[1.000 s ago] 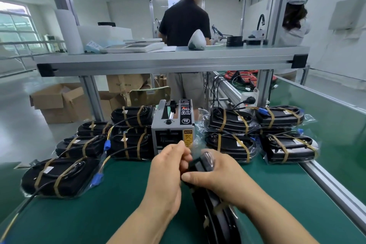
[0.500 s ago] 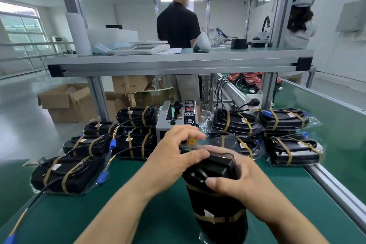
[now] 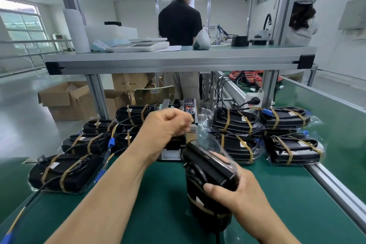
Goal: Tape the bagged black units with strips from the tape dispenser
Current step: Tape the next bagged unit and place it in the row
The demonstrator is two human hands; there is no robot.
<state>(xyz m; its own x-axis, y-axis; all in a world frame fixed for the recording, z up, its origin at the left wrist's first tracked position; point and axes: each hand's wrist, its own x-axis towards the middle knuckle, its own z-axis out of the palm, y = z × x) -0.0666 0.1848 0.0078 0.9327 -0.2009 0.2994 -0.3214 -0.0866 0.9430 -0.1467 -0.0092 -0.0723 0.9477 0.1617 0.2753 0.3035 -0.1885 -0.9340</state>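
The right hand (image 3: 239, 196) grips a bagged black unit (image 3: 208, 170) standing on end on the green desk (image 3: 158, 214). The left hand (image 3: 168, 125), fingers curled and blurred, is at the tape dispenser (image 3: 189, 106) behind; whether it pinches a strip is unclear.

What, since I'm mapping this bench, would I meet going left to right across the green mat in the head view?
Left pile of taped units → left hand → held bagged unit → right pile of taped units

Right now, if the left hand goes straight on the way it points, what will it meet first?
Most likely the tape dispenser, which stands right behind the curled fingers of the left hand. The hand is blurred, so the gap between them is unclear.
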